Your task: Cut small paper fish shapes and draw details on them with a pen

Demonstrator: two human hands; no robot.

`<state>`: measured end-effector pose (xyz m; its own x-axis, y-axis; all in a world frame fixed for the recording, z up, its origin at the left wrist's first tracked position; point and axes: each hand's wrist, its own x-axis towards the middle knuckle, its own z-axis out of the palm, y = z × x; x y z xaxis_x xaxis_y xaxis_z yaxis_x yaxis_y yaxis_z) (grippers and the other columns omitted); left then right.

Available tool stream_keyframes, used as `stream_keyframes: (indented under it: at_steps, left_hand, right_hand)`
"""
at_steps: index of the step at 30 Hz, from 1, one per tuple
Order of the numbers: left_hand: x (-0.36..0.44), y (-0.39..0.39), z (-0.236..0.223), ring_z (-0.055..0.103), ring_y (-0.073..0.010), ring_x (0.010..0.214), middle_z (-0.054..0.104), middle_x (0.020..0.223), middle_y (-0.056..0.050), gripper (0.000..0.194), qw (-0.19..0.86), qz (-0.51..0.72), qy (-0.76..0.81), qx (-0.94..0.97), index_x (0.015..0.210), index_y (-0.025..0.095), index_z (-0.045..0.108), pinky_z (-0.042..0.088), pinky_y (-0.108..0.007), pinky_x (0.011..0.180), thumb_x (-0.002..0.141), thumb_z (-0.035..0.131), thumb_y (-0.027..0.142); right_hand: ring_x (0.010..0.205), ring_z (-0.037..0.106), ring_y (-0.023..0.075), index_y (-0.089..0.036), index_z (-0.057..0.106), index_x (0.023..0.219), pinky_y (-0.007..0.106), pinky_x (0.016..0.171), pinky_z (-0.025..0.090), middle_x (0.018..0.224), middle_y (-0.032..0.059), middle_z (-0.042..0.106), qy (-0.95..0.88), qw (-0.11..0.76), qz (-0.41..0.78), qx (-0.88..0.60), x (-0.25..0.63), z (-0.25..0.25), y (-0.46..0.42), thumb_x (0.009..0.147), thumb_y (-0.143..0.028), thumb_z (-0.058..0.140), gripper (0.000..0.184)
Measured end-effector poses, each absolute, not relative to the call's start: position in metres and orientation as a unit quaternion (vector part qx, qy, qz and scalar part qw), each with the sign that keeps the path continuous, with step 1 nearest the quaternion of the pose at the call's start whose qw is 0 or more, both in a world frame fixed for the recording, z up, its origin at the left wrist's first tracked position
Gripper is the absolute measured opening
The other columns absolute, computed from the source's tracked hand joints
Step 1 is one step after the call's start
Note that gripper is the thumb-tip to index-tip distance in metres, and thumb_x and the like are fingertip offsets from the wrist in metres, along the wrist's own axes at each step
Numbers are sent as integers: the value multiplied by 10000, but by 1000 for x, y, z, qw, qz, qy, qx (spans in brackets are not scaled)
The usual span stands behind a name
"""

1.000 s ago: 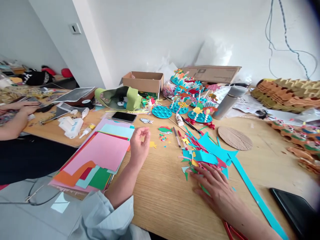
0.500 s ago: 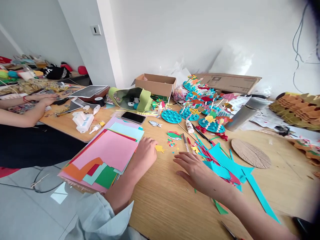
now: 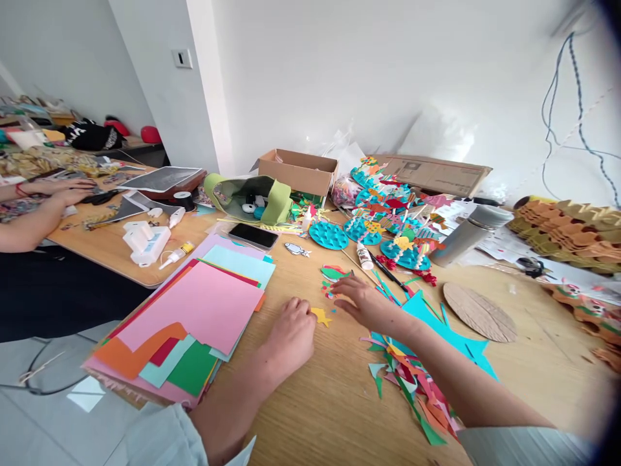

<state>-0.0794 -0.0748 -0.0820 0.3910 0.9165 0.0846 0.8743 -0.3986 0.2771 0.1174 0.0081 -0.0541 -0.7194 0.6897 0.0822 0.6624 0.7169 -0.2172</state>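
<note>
In the head view, the left hand (image 3: 291, 336) is curled at the edge of the yellow fish (image 3: 321, 316); whether it grips or merely steadies it, I cannot tell. The right hand (image 3: 361, 298) is loosely open, fingers at the paper dots (image 3: 329, 294) just below the green fish (image 3: 334, 274), apparently to gather or shift them. The paper (image 3: 220, 298) is stacked on the counter (image 3: 334, 414) left of the hands, probably for easy reach. The glue bottle (image 3: 364, 257) has a label too small to read; the cap (image 3: 92, 136) bears white letters, not fully legible.
</note>
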Motion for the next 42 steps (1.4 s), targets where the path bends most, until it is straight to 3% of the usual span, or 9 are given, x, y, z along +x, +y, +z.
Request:
stream_keyframes:
  at_steps: [4,10,15,21,25,28,35,39,42]
  left_hand:
    - [-76,-77,-82,516,-235,983,608,938,-107,295,114,130,539,824,938,168,684,441,-352,876,855,417,73]
    - [-77,-75,-89,510,-234,1009,589,986,-104,324,104,152,544,819,997,188,681,436,-355,894,871,403,78]
    - [-76,-76,-87,509,-234,1040,599,1029,-105,342,104,152,543,820,1009,192,681,424,-353,925,860,402,62]
    - [-80,-72,-80,514,-226,1052,620,1040,-105,399,101,130,580,798,1056,162,664,412,-337,941,827,378,3]
    - [-85,-69,-78,514,-240,1050,623,1047,-114,373,88,132,604,781,1033,150,663,413,-360,934,837,377,11]
    - [-86,-69,-77,513,-244,1044,623,1050,-114,364,84,132,604,781,1020,143,661,412,-364,931,831,381,6]
    - [-83,-71,-77,514,-222,1032,622,1021,-100,356,106,137,583,794,1042,142,654,416,-333,924,836,397,7]
    - [-82,-72,-77,516,-220,1022,618,1005,-98,327,105,142,579,796,1019,148,655,423,-331,911,842,414,17]
    - [-82,-73,-79,518,-219,1013,614,994,-95,292,98,159,574,797,998,154,653,426,-335,909,854,427,37]
  right_hand:
    - [1090,597,273,-151,681,1057,390,925,450,1118,147,684,-873,68,44,-481,141,-44,44,920,-204,485,246]
    - [781,683,222,-160,691,910,266,630,441,846,105,735,-793,-1,36,-608,155,-50,55,922,-301,461,271]
    - [825,687,263,-141,699,847,291,632,445,854,154,732,-772,-65,46,-630,142,-68,43,913,-414,481,356]
    - [940,675,308,-118,693,921,337,700,470,975,211,717,-761,-96,45,-641,134,-71,41,925,-340,436,340]
    - [929,682,333,-121,698,919,361,700,475,955,218,718,-751,-98,53,-651,139,-68,43,943,-408,384,426]
    - [930,682,355,-107,691,960,384,703,475,970,237,713,-731,-91,50,-674,145,-68,43,952,-432,345,475]
    - [961,671,347,-107,701,900,385,759,469,991,238,712,-701,-53,67,-708,150,-78,44,896,-342,478,324]
    - [901,673,360,-129,671,739,377,705,457,887,222,719,-686,34,92,-721,155,-71,46,841,-303,540,240]
    - [788,680,314,-156,614,686,349,642,450,785,180,711,-666,138,118,-724,166,-58,45,858,-337,515,268]
